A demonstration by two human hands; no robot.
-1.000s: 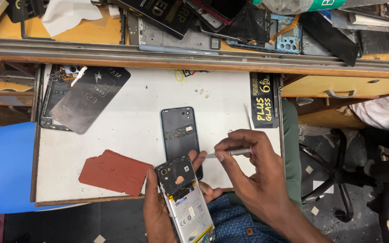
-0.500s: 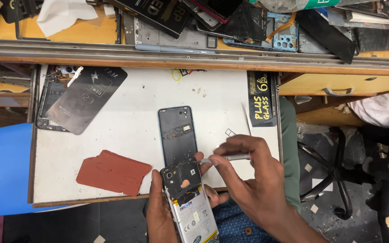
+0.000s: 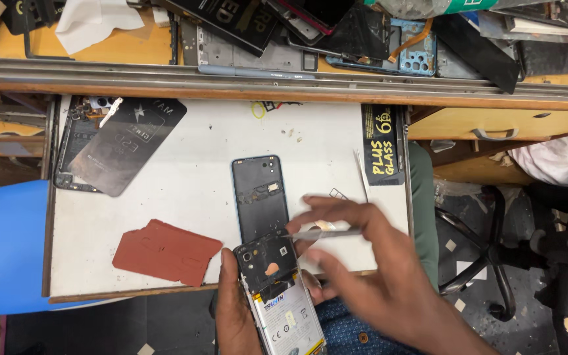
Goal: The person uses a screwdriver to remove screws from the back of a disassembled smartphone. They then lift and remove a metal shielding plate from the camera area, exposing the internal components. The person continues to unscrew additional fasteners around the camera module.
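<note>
A person's left hand [image 3: 235, 315] cradles an opened black smartphone with its back removed [image 3: 277, 289], fingers wrapped under its left edge and the thumb side hidden beneath the body, so the grip is closed around the handset. The phone lies at the near edge of a white rectangular work board [image 3: 185, 177], partly overhanging it above the person's lap. Its long axis runs almost straight away from the wearer, tilted slightly, with the camera end and an orange patch of exposed internals farthest off and the white-labelled battery nearest the body.

The right hand [image 3: 376, 276] comes in from the right, fingers pinched narrowly on slim silver metal tweezers [image 3: 320, 233]. The tool lies nearly crosswise to the phone's long axis, its tip pointing left at the upper right corner of the open handset, just beside the camera end; whether the tip touches the phone cannot be told, as the hand is blurred. The right hand is the nearer one to that upper section, the left one holding lower down on the opposite side.

Just beyond the phone's top end, touching or nearly so, rests a dark blue-edged plastic back cover [image 3: 259, 197], inner face up and aligned along the same axis. A flat reddish-brown rubbery pad [image 3: 165, 252] lies to the left, and a dark grey phone panel [image 3: 123, 144] sits at the board's far left corner.
</note>
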